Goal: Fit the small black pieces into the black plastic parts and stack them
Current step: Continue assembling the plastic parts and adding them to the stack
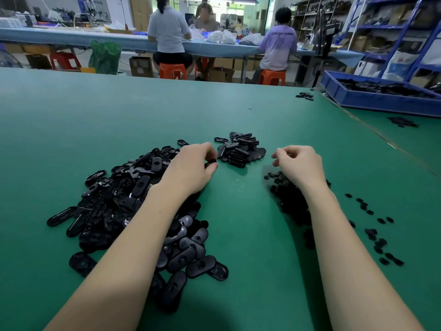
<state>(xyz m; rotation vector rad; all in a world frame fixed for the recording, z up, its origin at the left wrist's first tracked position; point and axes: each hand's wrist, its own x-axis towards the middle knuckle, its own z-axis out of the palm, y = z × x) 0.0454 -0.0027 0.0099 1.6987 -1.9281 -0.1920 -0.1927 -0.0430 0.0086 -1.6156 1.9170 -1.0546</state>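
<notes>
- Most of the work looks to be ahead: a big loose heap of black plastic parts lies on the left of the green surface, under and beside the left forearm, far larger than the finished lot.
- A small stack of done parts sits beyond the hands, between them and a little to the right of the left one; it is only a modest pile, roughly layered, so I judge the task early to middling.
- Small black pieces lie in a dark heap under the right wrist, with a scatter of strays trailing off to the right of that forearm.
- The left hand has its fingers curled round a black part at its fingertips, just short of the stack; only a sliver of the part shows, so I cannot tell which way its long axis runs or which face is up.
- The right hand is loosely curled, thumb and forefinger drawn close as if pinching; whether a small piece is between them is too small to tell.
- Parts in the heap are elongated ovals pointing every way, some hollow side up, some smooth side up; those in the stack lie flat, their long axes mostly running left to right.
- Off at the far right a blue bin holds more black items.
</notes>
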